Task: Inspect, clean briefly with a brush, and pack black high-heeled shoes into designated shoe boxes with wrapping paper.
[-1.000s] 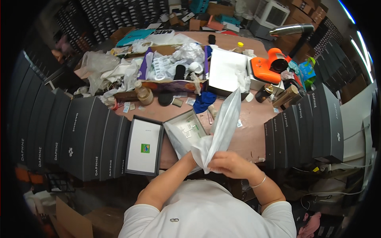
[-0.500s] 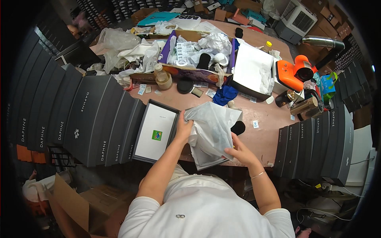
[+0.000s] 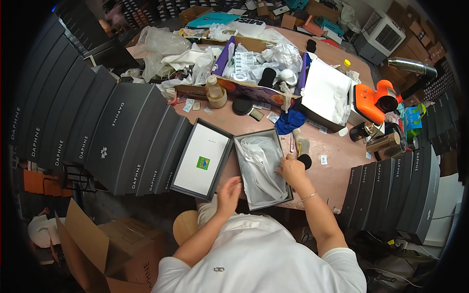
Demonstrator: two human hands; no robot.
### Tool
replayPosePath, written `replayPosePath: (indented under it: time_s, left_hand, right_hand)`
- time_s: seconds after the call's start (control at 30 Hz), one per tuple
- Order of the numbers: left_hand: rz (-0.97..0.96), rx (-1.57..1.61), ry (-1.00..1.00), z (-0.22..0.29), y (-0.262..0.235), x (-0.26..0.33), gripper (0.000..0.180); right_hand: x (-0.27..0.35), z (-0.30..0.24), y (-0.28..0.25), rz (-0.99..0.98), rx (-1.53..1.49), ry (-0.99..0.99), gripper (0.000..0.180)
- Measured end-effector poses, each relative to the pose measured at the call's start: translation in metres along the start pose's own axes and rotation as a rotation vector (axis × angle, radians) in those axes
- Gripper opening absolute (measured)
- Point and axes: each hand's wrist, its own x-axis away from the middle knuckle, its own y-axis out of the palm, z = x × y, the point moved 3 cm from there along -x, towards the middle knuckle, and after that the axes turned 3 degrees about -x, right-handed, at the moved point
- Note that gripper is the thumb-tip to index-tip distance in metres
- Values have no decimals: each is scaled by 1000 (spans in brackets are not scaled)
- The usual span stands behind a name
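Head view: where's the white wrapping [image 3: 264,168], and how are the hands set around it?

It lies crumpled inside the open grey box [image 3: 256,133], filling most of it. What may be underneath, I can't tell from where I'm standing. The left hand [image 3: 228,196] is loosely curled, empty as far as I can see, just left of the box. The right hand [image 3: 292,172] bends over the box's right side, fingertips bunched narrow; whether they pinch anything, I can't make out.

Why that spot for the box?

It's at the near edge of the table [image 3: 334,146], I'd judge so both hands reach in without stretching. The lid-like tray [image 3: 193,151] sits just left, white lining upward, probably for easy reach too.

And the dark boxes [image 3: 129,132]?

Banked up on either side, presumably to keep them off the working spot.
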Motion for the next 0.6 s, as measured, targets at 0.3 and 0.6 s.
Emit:
replayPosePath:
  time_s: [0.3,0.6]
  left_hand:
    - [580,423,-462,-120,-164,31,59]
    - [367,-657,437,54,-53,32,56]
  right_hand:
    - [46,15,42,-34,-289,217,58]
    - [10,-24,46,178,-789,32,69]
